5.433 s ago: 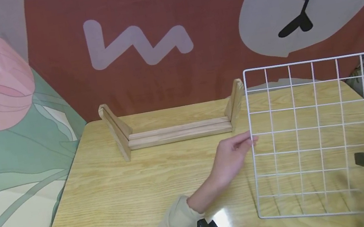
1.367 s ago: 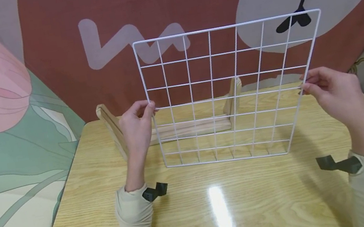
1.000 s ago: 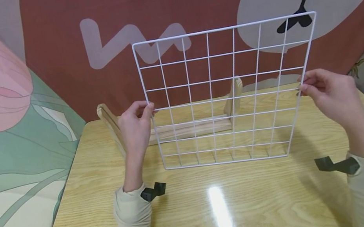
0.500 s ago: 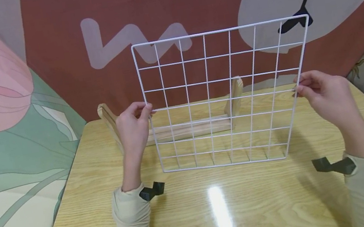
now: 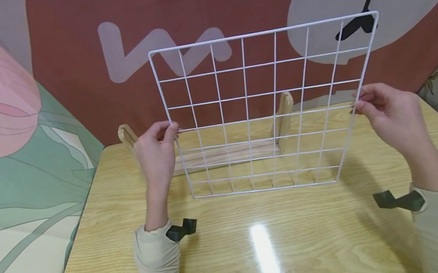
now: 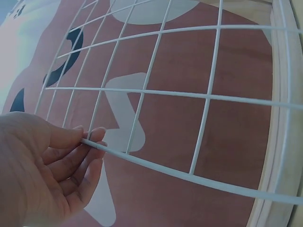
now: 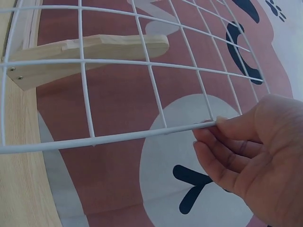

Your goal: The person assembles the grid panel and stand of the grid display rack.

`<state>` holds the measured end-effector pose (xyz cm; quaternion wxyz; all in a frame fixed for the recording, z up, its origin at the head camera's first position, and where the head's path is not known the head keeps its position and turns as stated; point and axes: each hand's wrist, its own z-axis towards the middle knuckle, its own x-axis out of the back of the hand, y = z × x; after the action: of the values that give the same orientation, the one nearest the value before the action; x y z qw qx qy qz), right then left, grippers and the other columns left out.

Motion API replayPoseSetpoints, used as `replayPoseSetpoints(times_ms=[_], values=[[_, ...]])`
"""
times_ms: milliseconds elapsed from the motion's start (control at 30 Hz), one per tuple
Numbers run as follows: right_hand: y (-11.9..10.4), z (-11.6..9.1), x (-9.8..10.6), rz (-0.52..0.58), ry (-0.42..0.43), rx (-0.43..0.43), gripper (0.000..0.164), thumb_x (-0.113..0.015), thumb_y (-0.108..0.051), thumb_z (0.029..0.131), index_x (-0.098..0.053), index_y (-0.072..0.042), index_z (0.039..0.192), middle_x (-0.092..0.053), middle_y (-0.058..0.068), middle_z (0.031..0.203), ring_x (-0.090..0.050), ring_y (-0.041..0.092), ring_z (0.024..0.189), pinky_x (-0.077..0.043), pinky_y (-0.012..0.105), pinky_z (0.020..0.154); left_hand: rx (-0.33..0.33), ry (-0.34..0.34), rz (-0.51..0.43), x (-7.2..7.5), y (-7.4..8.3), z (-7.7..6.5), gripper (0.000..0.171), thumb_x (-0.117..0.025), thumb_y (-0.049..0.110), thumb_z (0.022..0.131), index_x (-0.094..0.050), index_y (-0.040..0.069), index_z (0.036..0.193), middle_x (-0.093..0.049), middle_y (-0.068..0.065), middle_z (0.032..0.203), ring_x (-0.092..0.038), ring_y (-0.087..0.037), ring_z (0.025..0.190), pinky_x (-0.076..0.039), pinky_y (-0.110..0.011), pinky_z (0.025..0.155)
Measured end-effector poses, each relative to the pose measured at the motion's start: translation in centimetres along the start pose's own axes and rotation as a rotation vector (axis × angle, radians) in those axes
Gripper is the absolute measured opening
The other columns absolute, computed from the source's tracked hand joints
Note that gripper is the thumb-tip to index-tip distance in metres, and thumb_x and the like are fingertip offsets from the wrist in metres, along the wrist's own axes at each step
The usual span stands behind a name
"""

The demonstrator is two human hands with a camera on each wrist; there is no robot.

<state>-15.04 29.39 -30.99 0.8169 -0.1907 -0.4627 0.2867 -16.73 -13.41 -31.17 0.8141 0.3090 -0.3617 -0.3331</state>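
A white wire grid panel [image 5: 248, 121] stands nearly upright over the table in the head view, its top leaning toward the camera. At its left edge my left hand [image 5: 157, 151] pinches the frame wire between thumb and fingers. My right hand [image 5: 392, 116] pinches the opposite edge at about the same height. The left wrist view shows the left thumb and fingertips [image 6: 97, 135] at the outer wire; the right wrist view shows the right hand [image 7: 255, 151] gripping likewise. Behind the panel sits a wooden rack [image 5: 238, 151] with two slanted end pieces, partly covered by the left hand and wires.
The rack rests on a light wood-grain table [image 5: 230, 259] near its back edge. A reddish-brown printed backdrop [image 5: 73, 83] rises right behind the table, with a floral hanging [image 5: 8, 189] at the left. Black straps [image 5: 401, 200] are on both wrists.
Several seconds ago the panel was at the right side; it has moved left to the centre, in front of the rack. In the last half second its lower edge has risen slightly.
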Motion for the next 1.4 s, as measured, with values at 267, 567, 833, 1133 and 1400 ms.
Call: replayPoseSetpoints(times_ms=[267,567,833,1133,1400], values=[[-0.5,-0.1,-0.5,0.063,0.118,0.045,0.016,-0.07,0.003,0.096,-0.07,0.011,0.109,-0.061,-0.026,0.088,-0.055,-0.022,0.081,-0.041,0.001,0.078,-0.007,0.016,-0.034,0.4,0.1,0.1,0.016,-0.072,0.012,0.099,-0.08,-0.002,0.098,-0.078,-0.013,0.087,-0.075,-0.026,0.079,-0.041,-0.016,0.056],[-0.8,-0.2,-0.2,0.068,0.139,0.024,0.015,-0.072,0.001,0.095,-0.071,0.009,0.108,-0.054,-0.04,0.084,-0.056,-0.022,0.081,-0.04,0.002,0.077,-0.006,0.01,-0.066,0.6,0.2,0.1,0.018,-0.072,0.014,0.099,-0.079,-0.003,0.096,-0.078,-0.013,0.086,-0.074,-0.025,0.078,-0.04,-0.017,0.056],[-0.2,0.2,0.3,0.068,0.06,-0.017,0.017,-0.072,-0.003,0.097,-0.071,0.006,0.111,-0.067,-0.023,0.09,-0.058,-0.019,0.081,-0.042,0.002,0.076,-0.031,-0.12,-0.034,1.7,0.0,0.5,0.012,-0.075,0.009,0.096,-0.078,-0.001,0.1,-0.078,-0.013,0.092,-0.072,-0.023,0.082,-0.041,-0.019,0.059],[0.5,0.7,0.1,0.02,-0.171,0.012,0.008,-0.078,-0.003,0.092,-0.074,0.0,0.099,-0.07,-0.013,0.083,-0.057,-0.019,0.072,-0.04,0.011,0.06,0.019,-0.264,0.094,2.8,-1.2,0.6,0.017,-0.075,0.016,0.097,-0.076,-0.001,0.1,-0.076,-0.014,0.09,-0.07,-0.026,0.084,-0.046,-0.029,0.067],[0.3,0.7,-0.8,0.014,-0.177,0.054,0.009,-0.076,-0.001,0.093,-0.074,0.003,0.101,-0.073,0.019,0.096,-0.053,-0.021,0.076,-0.04,0.005,0.065,-0.053,-0.288,0.175,2.8,-1.8,0.5,0.016,-0.073,0.014,0.098,-0.077,-0.002,0.099,-0.077,-0.016,0.087,-0.073,-0.029,0.08,-0.05,-0.034,0.066]])
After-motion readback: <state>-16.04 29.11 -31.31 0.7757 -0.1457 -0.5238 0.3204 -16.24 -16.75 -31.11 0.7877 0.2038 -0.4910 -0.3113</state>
